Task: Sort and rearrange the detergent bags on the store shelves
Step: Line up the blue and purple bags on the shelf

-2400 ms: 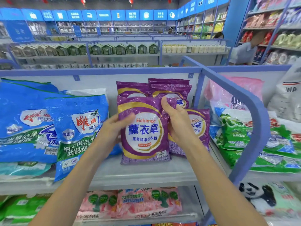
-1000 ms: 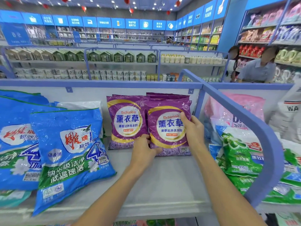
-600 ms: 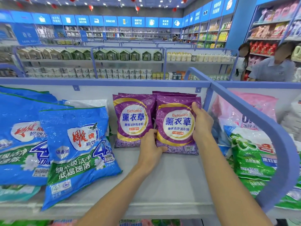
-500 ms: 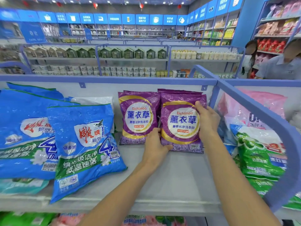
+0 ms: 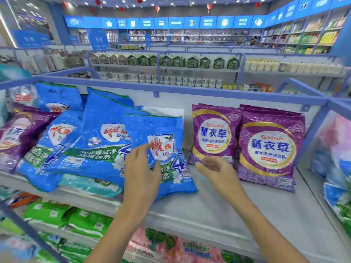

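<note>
Two purple lavender detergent bags stand side by side against the back wall of the grey shelf. Several blue detergent bags lean in a loose heap to their left; the nearest blue bag slumps forward. My left hand hovers open in front of that blue bag's lower middle, fingers spread, apparently just touching its face. My right hand is open with curled fingers, between the blue bag and the left purple bag, holding nothing.
More purple bags lie at the far left. Green bags and pink bags fill the shelf below. A blue rail runs along the shelf's back. Pink and blue-green bags sit past the right divider.
Both hands have let go of the right purple bag, which now stands beside the other. The view has swung left, and both hands have moved left to the nearest blue bag.
</note>
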A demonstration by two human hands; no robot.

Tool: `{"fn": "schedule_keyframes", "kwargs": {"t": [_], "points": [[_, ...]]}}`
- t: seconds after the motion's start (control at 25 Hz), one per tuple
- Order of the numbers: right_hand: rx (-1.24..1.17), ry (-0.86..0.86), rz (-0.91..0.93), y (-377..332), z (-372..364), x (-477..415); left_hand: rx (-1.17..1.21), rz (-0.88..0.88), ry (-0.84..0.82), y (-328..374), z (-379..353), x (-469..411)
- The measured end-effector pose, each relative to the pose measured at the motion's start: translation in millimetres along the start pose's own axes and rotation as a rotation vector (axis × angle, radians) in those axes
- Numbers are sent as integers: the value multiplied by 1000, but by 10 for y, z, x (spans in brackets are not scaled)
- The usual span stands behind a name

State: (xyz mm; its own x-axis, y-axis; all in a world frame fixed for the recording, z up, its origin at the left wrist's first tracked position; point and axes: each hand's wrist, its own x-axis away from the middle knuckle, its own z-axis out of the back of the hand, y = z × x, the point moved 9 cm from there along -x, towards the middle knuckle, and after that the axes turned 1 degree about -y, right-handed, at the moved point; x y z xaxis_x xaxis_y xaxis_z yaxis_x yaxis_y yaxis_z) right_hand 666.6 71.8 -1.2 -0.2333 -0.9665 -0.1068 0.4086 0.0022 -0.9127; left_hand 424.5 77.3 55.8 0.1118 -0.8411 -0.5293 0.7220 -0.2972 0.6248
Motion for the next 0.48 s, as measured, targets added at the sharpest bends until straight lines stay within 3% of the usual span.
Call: {"fn": "schedule_keyframes", "kwargs": {"t": [0.12,0.28,0.36,0.48], "points": [[-189,-259,-180,-53,-602,-153,6,-3,5,-24,128,102],[-348,-275,-275,-128,-823,-243,-220,-15,177,-243,584,-41],[-387,-257,-299,-101,-829,-243,-313,111,160,-431,768,-239],[-484,-256,-340,-66,-796,-149,-415,403,-65,-774,863,-563]]}}
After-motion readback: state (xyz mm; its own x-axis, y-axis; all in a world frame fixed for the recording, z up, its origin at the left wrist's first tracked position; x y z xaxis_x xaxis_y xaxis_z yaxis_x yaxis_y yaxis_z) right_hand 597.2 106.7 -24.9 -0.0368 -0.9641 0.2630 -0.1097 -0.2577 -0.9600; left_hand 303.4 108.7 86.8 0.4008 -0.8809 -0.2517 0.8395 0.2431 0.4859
